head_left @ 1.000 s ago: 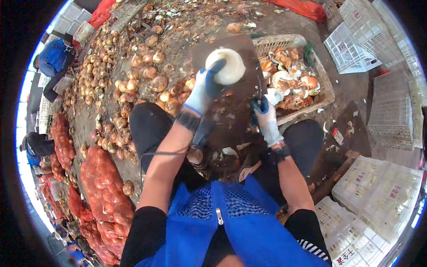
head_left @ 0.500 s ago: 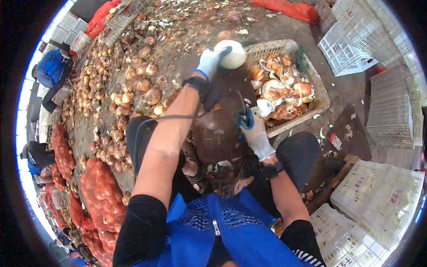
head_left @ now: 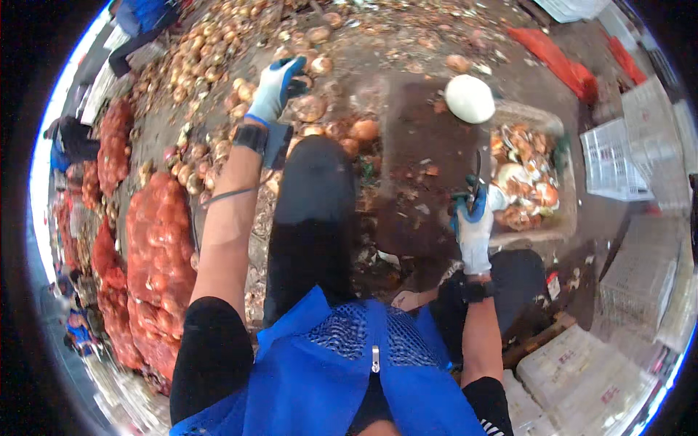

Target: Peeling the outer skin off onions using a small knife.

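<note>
My left hand, in a white glove with blue fingers, reaches far forward over the loose unpeeled onions. Its fingers are apart and nothing shows in them. My right hand, gloved the same way, is closed around a small knife whose blade points away from me. A large peeled white onion rests near the far left corner of a plastic crate. Skins and trimmings fill this crate, just right of the knife.
Red net sacks of onions stand on the left. Stacked white crates are at the lower right, and another white crate sits at the far right. A red net lies beyond the peel crate. Another person is at the far left.
My left hand has let go of the peeled onion and moved left to the unpeeled ones. The knife stays in my right hand. The view has turned left.
</note>
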The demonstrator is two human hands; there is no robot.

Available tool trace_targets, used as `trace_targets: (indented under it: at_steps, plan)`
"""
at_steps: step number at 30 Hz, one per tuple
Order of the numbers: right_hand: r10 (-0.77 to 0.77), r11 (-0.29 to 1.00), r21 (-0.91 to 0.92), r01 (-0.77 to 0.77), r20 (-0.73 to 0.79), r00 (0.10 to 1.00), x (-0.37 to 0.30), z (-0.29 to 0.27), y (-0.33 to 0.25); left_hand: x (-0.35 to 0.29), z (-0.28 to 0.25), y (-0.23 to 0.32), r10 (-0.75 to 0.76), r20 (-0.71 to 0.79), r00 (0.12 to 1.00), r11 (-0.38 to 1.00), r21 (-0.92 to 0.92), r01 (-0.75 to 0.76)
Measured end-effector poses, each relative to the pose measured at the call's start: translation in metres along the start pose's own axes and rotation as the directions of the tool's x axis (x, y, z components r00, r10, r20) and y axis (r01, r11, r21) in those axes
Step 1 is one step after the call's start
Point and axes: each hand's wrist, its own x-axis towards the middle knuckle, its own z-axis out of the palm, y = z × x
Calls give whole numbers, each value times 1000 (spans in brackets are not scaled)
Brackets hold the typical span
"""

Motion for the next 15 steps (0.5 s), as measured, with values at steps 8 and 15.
trace_targets:
  at_steps: [8, 15]
  plan:
    - [-239, 970, -69, 234, -77, 968, -10, 28, -28, -5, -141, -173, -90, -412, 907, 995, -7, 96]
    - [-32, 911, -411, 26, -7, 999, -3, 32, -33, 54, -122, -220, 328, -361, 873, 634, 769, 80]
